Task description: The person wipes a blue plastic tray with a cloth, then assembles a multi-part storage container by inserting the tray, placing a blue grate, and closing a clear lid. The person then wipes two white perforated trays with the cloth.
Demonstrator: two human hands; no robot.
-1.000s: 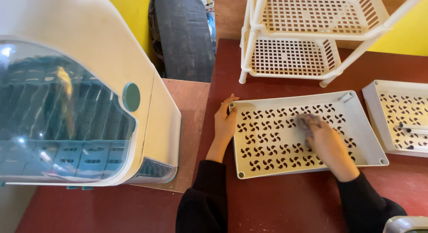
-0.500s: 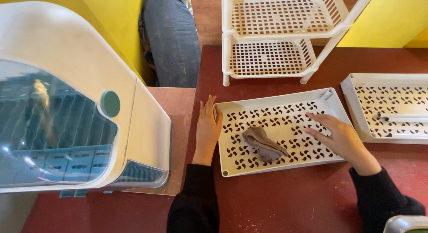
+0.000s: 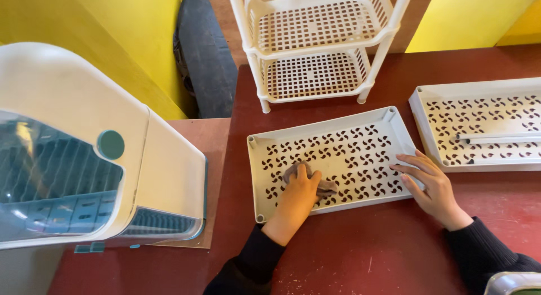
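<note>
One white perforated tray [image 3: 338, 154] lies flat on the dark red table [image 3: 360, 255], near the middle of the scene. The left hand [image 3: 297, 193] rests palm down on the near left part of this tray, its fingers loosely curled over a small grey cloth [image 3: 322, 186], pressing it against the tray floor. Part of the cloth shows to the right of the fingers and a bit above them. The right hand [image 3: 431, 182] lies flat and open on the near right edge of the same tray, fingers spread and pointing left, holding nothing. Both arms wear dark sleeves.

A second white tray [image 3: 479, 123] of the same pinwheel-hole pattern sits just to the right, apart from the first. One white rod [image 3: 499, 138] lies across it.

At the far side of the table stands one white rack [image 3: 315, 44] with two perforated shelves showing, one above the other, joined by round posts.

To the left, on a brown board [image 3: 211, 142], stands one large white cabinet [image 3: 84, 154] with a clear, blue-tinted curved cover and a round green knob [image 3: 110, 144]. Yellow walls rise behind, with a dark rounded object [image 3: 205, 52] leaning between them.
</note>
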